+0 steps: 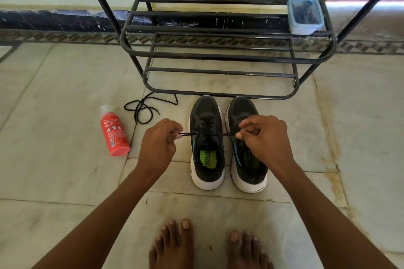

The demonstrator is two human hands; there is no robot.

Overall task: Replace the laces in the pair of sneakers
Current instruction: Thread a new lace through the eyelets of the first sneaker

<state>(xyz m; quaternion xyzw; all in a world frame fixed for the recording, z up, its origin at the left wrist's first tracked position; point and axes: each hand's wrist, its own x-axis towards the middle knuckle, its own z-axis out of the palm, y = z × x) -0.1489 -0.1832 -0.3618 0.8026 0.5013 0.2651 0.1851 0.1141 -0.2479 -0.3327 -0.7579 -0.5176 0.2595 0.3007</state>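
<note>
Two dark grey sneakers with white soles stand side by side on the floor, toes pointing away from me: the left sneaker and the right sneaker. A black lace runs through the left sneaker's eyelets and is stretched taut sideways across it. My left hand pinches one end of this lace to the left of the shoe. My right hand pinches the other end above the right sneaker, hiding part of that shoe's upper. A loose black lace lies coiled on the floor to the left.
A black metal shoe rack stands just behind the sneakers, with a clear plastic box on its right side. A red bottle lies on the tiles at the left. My bare feet are at the bottom edge.
</note>
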